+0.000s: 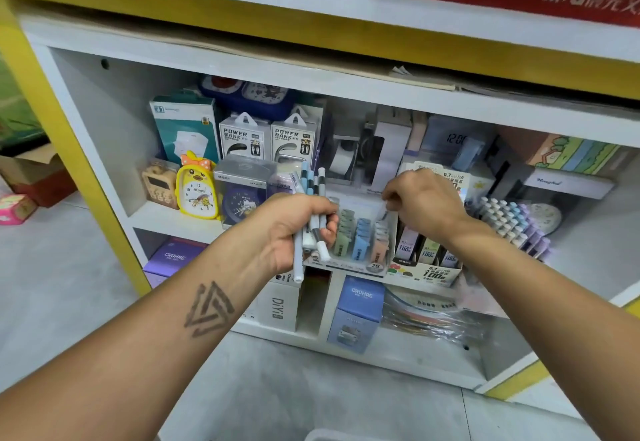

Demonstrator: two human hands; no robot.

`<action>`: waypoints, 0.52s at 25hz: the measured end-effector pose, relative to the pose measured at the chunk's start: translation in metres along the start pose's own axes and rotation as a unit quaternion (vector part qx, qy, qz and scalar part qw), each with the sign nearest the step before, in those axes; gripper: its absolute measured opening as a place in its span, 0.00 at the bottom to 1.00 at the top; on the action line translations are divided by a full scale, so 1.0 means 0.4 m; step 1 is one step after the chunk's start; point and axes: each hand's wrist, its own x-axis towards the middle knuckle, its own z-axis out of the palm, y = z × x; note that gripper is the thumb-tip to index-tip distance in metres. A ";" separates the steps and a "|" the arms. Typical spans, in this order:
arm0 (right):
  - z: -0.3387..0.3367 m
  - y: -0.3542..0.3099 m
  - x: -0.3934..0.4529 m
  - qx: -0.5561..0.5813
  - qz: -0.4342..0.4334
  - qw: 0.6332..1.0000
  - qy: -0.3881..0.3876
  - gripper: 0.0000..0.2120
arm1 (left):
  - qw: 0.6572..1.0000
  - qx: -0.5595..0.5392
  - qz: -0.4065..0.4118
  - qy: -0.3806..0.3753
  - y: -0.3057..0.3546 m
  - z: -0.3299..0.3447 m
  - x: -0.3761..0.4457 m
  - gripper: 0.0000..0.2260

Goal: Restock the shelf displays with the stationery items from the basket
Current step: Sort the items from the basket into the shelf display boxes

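Observation:
My left hand point(294, 229) is closed around a bundle of pens point(311, 205), white, light blue and grey, held upright in front of the middle shelf. My right hand point(426, 201) hovers with fingers pinched over the back edge of a clear display box of pencil leads point(360, 236); I cannot tell whether it grips anything. To its right stands a rack of pastel-capped pens point(512, 222). The white rim of the basket point(332, 435) shows at the bottom edge.
The white shelf unit point(173, 219) has a yellow frame. Its middle shelf holds power bank boxes point(270, 137), a yellow duck clock point(197, 186), a blue clock and lead refill boxes point(426, 260). Below are purple and blue Cruhre boxes point(358, 312). Cardboard boxes sit on the floor at left.

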 end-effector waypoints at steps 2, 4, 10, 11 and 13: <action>0.014 -0.013 0.015 -0.034 -0.020 0.998 -0.044 0.07 | 1.000 -0.001 -0.001 -0.001 0.001 0.000 -0.003 0.05; 0.018 -0.021 0.025 -0.031 -0.025 0.997 -0.059 0.06 | 1.000 -0.002 -0.001 -0.002 0.002 0.000 -0.006 0.05; 0.019 -0.025 0.026 -0.030 -0.007 0.995 -0.092 0.06 | 1.000 0.003 0.002 -0.009 0.002 0.008 -0.016 0.04; 0.022 -0.027 0.023 -0.049 -0.015 0.994 -0.100 0.06 | 1.000 0.007 0.002 -0.013 0.000 0.010 -0.019 0.04; 0.029 -0.030 0.021 -0.098 -0.041 0.987 -0.124 0.06 | 1.000 0.018 -0.004 -0.023 -0.003 0.016 -0.021 0.05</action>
